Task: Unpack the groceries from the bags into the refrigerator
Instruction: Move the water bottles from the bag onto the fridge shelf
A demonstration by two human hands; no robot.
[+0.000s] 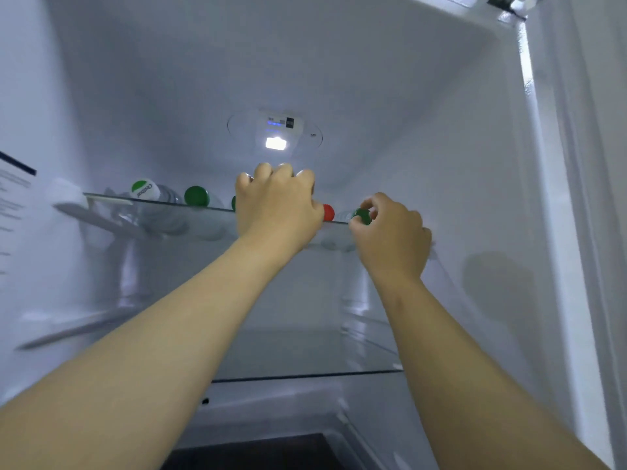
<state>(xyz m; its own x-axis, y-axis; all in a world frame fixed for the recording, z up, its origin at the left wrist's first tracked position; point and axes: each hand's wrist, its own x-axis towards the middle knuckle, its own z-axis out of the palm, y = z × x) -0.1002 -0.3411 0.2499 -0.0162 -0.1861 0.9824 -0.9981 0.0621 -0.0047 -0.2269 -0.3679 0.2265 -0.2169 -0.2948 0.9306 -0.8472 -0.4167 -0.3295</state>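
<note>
Bottles (168,198) lie sideways on the refrigerator's top shelf (112,197), caps outward, probably to fit; the right hand (390,232) pinches the end bottle's green cap (361,216) in its fingers (371,206), while the left hand (276,205) curls over the row, its hold hidden

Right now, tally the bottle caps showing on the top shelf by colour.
Green caps: 3, one pinched by the right hand
Red cap: 1
Green-and-white printed cap: 1
Total: 5 showing; the left hand may hide more.
</note>
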